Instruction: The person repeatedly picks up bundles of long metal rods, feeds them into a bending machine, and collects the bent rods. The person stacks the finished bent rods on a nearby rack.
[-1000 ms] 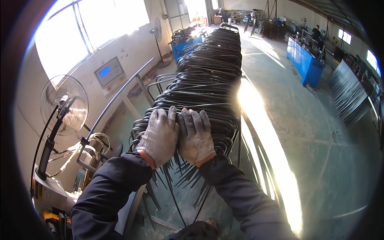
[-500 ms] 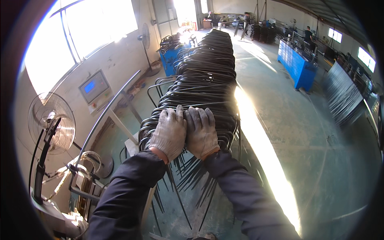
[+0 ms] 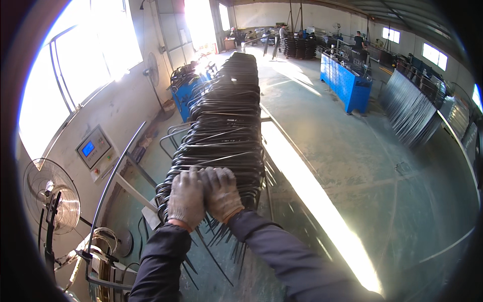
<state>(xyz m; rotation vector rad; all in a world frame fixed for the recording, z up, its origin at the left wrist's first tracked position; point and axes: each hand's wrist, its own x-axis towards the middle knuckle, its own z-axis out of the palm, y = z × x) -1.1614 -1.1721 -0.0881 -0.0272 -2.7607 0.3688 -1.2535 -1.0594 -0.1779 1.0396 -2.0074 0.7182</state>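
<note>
A long stack of dark, bent metal rods (image 3: 225, 121) stretches away from me, their rounded bends piled close together and their straight ends hanging below. My left hand (image 3: 186, 199), in a greyish work glove, has its fingers curled over the rods at the near end. Close beside it, my right hand (image 3: 222, 195), gloved the same way, is also closed over the rods. The two hands touch or nearly touch. The undersides of the fingers are hidden, so how many rods they grip cannot be seen.
To the left stand a fan (image 3: 53, 194), a curved metal tube (image 3: 111, 183) and a wall control panel (image 3: 93, 147). A blue machine bench (image 3: 344, 83) is at the far right, near a rack of hanging rods (image 3: 410, 108). Two people are in the distance.
The view has tilted up and turned right, so the stack and both hands appear further left, and the hands lower. Both hands stay closed on the rods.
</note>
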